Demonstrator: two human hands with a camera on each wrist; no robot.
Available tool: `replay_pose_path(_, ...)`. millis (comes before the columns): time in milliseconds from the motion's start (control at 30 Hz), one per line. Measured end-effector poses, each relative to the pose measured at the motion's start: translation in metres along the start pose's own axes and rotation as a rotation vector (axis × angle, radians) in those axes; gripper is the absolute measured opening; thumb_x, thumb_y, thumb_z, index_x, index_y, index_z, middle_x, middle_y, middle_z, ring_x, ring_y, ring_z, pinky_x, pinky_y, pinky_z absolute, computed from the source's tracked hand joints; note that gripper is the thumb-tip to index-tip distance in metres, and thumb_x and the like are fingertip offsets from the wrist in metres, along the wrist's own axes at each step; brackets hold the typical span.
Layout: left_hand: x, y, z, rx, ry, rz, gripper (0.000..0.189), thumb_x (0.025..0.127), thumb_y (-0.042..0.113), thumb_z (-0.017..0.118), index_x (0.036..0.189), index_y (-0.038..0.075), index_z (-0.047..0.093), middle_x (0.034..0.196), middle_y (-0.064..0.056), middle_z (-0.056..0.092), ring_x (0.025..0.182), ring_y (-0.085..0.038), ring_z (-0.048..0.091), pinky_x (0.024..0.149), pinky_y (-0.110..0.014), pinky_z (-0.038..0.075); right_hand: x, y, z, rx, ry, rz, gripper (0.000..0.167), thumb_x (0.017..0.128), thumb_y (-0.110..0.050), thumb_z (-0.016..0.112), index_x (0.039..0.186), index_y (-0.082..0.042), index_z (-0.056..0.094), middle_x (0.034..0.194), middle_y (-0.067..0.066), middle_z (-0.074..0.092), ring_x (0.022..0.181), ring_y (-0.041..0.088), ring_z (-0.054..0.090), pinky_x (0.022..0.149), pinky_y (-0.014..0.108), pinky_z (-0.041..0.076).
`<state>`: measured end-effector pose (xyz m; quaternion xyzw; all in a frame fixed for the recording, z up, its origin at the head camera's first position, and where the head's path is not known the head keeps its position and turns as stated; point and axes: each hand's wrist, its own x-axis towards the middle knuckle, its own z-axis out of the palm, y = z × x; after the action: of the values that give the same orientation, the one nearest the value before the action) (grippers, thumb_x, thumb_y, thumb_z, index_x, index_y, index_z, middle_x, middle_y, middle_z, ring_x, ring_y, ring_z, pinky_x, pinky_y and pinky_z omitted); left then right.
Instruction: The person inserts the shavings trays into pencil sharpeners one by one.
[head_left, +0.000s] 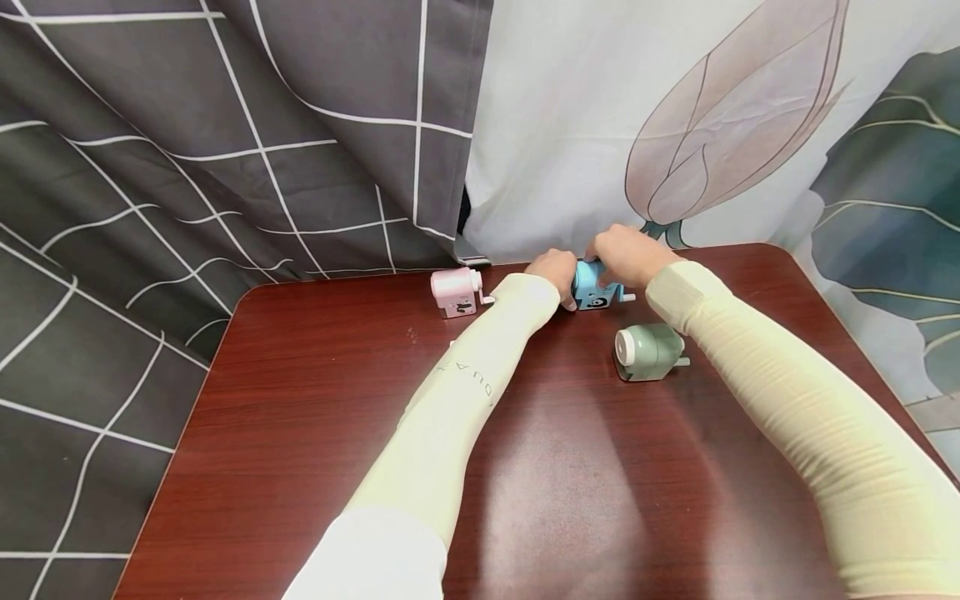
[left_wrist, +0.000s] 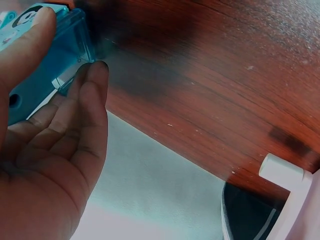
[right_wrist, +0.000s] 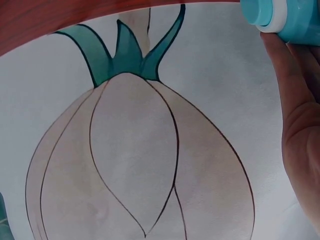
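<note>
A blue hand-crank pencil sharpener (head_left: 592, 292) with a panda picture stands near the table's far edge, between both hands. My left hand (head_left: 553, 271) holds it from the left side. In the left wrist view, the thumb lies on the panda face of the blue sharpener (left_wrist: 45, 55) and the other fingers curve behind it. From the right and above, my right hand (head_left: 630, 254) grips the same sharpener near its crank. The right wrist view catches only one end of the blue sharpener (right_wrist: 302, 22), with fingers against it; the rest is cut off.
A pink sharpener (head_left: 454, 293) with a white crank stands left of my left hand. Nearer, beneath the right forearm's inner side, sits a green sharpener (head_left: 648, 352). A grey checked curtain (head_left: 352, 100) and a white flower-print cloth (head_left: 555, 125) hang behind the reddish-brown table (head_left: 315, 417).
</note>
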<state>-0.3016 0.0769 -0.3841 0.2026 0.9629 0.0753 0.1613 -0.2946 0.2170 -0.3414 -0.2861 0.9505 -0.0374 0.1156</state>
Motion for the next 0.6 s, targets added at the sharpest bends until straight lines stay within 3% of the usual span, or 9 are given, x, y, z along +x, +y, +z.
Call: replay_pose_path(600, 0.0002, 0.0013, 0.0001, -0.017, 0.007, -0.003, 0.051, 0.08, 0.029, 0.087, 0.122, 0.012, 0.064, 0.112, 0.0, 0.066, 0.097, -0.014, 0.061, 0.085, -0.027, 0.05, 0.0003, 0.0009, 0.0009, 0.005, 0.001, 0.009, 0.039, 0.078, -0.001, 0.083, 0.115, 0.005, 0.071, 0.108, 0.022, 0.071, 0.099, 0.039, 0.067, 0.083, 0.048, 0.055)
